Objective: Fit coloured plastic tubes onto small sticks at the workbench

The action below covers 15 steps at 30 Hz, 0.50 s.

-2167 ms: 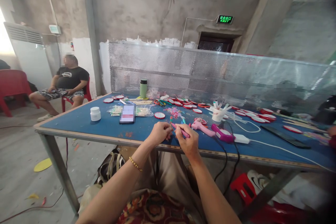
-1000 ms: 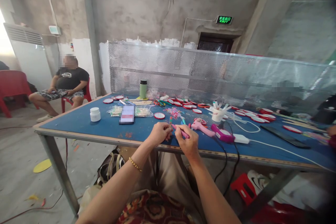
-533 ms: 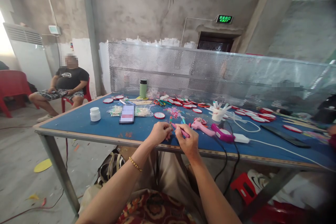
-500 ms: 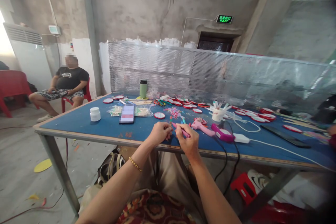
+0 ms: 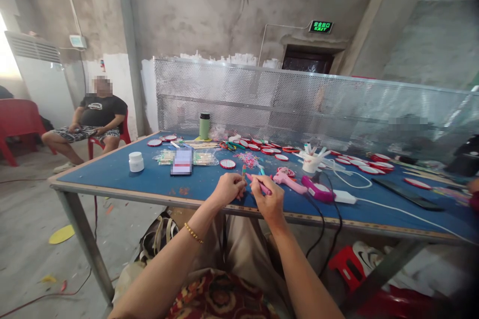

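My left hand (image 5: 229, 188) is closed at the front edge of the table, pinching a small stick (image 5: 244, 171) with an orange and green upper end that stands upright. The stick's lower part is hidden by my fingers. Just to the right, my right hand (image 5: 270, 197) is wrapped round a pink pen (image 5: 265, 188), whose tip points toward the stick. Whether the tip touches it I cannot tell. Beyond my hands lies a heap of small colourful pieces (image 5: 249, 160), with a red-rimmed white disc (image 5: 227, 164) to its left.
A phone (image 5: 181, 162) rests against bagged sticks (image 5: 205, 157), near a white jar (image 5: 136, 162). On the right are a pink glue gun (image 5: 290, 182), a purple device (image 5: 317, 189), a cup of pens (image 5: 310, 162) and cables. A perforated metal panel (image 5: 232, 94) runs behind. One person (image 5: 101, 112) sits at left.
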Tool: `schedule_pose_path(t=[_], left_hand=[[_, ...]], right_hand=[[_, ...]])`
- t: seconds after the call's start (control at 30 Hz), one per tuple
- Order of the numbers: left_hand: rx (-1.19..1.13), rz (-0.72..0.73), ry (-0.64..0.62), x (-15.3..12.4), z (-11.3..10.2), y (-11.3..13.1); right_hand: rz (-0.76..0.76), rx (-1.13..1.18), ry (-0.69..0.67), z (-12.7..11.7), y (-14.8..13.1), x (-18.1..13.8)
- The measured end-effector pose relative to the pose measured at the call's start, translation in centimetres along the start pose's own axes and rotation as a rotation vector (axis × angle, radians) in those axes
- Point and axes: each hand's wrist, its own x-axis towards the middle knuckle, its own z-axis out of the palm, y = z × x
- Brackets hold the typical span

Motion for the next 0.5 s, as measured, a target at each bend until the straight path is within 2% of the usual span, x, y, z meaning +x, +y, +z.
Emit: schedule_pose_path(t=[0.5], left_hand=[[0.004,0.015,-0.003,0.01,-0.08,-0.06]], right_hand=[[-0.005,0.010,-0.026,-0.14,-0.14,0.11]])
